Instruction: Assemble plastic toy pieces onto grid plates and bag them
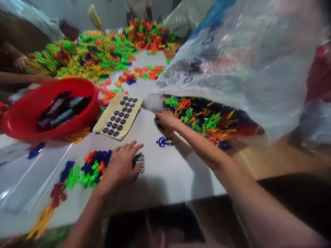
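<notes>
The left hand (123, 161), fingers spread loosely, is beside small plastic figures (93, 169) on the white surface (178, 179). Past a blue figure (162, 141), the right hand (166, 119), its grip unclear, meets the plastic bag's opening (204, 119). Beyond lies a heap of figures (103, 51).

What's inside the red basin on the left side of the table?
The red basin holds a heap of dark items, some with pale bluish patches, too blurred to identify. Whatever lies beneath the top ones is covered.

Left hand (124, 161) palm down, fingers (136, 149) spread, right hand (166, 119) farther forward, forearm (199, 143) outstretched
</notes>
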The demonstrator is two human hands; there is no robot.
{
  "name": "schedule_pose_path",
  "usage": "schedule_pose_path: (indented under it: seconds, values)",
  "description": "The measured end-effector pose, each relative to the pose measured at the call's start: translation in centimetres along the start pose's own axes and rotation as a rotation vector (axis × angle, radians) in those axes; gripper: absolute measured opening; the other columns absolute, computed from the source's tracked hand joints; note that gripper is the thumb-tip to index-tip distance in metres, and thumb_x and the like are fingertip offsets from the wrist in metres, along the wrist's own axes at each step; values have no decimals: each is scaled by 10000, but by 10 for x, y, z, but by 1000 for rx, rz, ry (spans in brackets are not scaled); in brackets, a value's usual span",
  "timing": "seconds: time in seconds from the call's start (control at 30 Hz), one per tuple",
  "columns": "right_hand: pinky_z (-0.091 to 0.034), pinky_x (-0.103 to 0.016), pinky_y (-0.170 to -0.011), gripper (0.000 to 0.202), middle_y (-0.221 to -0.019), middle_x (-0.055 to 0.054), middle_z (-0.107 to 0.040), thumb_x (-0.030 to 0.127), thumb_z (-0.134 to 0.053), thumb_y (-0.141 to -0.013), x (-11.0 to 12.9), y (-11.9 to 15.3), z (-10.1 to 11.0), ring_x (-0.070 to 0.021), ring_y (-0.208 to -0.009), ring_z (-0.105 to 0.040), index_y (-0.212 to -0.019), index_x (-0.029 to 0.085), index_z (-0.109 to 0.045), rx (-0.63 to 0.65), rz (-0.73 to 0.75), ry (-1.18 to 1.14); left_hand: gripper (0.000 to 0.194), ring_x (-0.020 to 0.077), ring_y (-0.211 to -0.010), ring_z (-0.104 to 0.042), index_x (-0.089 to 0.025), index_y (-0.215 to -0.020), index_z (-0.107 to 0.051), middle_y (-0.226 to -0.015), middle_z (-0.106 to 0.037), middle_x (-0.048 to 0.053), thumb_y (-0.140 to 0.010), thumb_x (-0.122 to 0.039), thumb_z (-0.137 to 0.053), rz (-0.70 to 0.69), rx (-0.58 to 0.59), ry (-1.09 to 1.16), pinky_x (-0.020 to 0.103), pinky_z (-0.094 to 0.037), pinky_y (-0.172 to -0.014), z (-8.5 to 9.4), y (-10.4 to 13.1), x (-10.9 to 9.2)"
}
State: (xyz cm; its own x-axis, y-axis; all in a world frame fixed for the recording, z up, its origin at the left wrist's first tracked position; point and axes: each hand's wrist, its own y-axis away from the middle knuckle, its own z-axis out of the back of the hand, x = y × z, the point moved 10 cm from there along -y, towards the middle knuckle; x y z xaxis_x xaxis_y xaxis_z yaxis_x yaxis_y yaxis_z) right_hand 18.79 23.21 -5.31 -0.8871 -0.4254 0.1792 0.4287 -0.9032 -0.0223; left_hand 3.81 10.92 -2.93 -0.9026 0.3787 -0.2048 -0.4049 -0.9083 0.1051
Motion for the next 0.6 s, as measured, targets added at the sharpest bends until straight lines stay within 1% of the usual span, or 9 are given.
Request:
schedule_pose_path:
  seconds: [0.03, 0.1, 0.17, 0.23, 0.27, 0.37, 0.43, 0.53, 0.6]
  values:
    - [-341, -404, -968, 331, -1117, -173, -639, 197, -360, -951, 2, -8, -17, -259, -1051, -562, -1134, 86, -612, 57, 21, 62, 548, 300, -1283, -457, -205, -1321, -491, -1421, -464, 138, -784, -308, -534, -5, -3, 2, 518, -335, -1049, 0, 0, -1]
    - [-322, -428, -960, 269, -1029, -170, -659, 145, -405, -918, 5, -16, -41, -259, -972, -575, -1006, 79, -650, 101, 39, 91, 571, 300, -1303, -434, -188, -1346, -454, -1432, -442, 162, -799, -330, -534, -28, 1, 13, 511, -334, -1049, -1, 1, -3]
    - [-336, -416, -926, 260, -954, -153, -670, 74, -405, -889, 11, -11, -55, -238, -898, -580, -940, 93, -659, 118, 57, 128, 594, 290, -1324, -411, -176, -1368, -420, -1427, -443, 174, -809, -342, -536, -63, 10, 33, 496, -339, -1051, -1, 5, -6]
    - [-345, -403, -905, 271, -934, -142, -666, 45, -399, -882, 17, 1, -56, -234, -889, -568, -935, 111, -657, 96, 71, 123, 608, 274, -1339, -392, -165, -1382, -394, -1419, -452, 175, -817, -342, -532, -97, 12, 58, 480, -339, -1058, 0, 9, -9]
    - [-343, -399, -905, 274, -968, -145, -656, 54, -392, -894, 20, 8, -53, -240, -923, -556, -957, 117, -651, 71, 83, 124, 607, 267, -1339, -392, -159, -1384, -388, -1414, -459, 174, -821, -338, -527, -110, 9, 68, 473, -340, -1061, 1, 11, -10]
    - [-344, -380, -910, 279, -1152, -167, -583, 102, -364, -935, 26, 21, -44, -263, -1067, -486, -1047, 115, -619, -2, 118, 104, 600, 261, -1324, -410, -140, -1384, -379, -1402, -473, 171, -828, -324, -509, -123, 7, 85, 463, -344, -1065, 4, 13, -12]
    - [-362, -361, -879, 278, -1192, -179, -554, 117, -360, -942, 24, 23, -42, -266, -1085, -470, -1069, 105, -606, 8, 112, 50, 595, 263, -1307, -428, -134, -1380, -385, -1392, -484, 167, -827, -317, -508, -118, 10, 88, 459, -347, -1066, 5, 13, -13]
    - [-373, -348, -852, 276, -1133, -196, -581, 92, -366, -927, 15, 19, -40, -257, -1035, -504, -1063, 83, -606, 61, 57, -65, 594, 266, -1275, -460, -141, -1378, -397, -1383, -494, 152, -822, -316, -514, -105, -1, 87, 451, -358, -1060, 6, 12, -14]
    - [-380, -335, -829, 249, -1061, -205, -613, 67, -401, -898, 13, 18, -32, -250, -980, -537, -1007, 68, -625, 76, 32, -111, 601, 262, -1239, -490, -154, -1379, -401, -1354, -523, 137, -814, -319, -524, -87, -20, 81, 438, -379, -1045, 7, 13, -13]
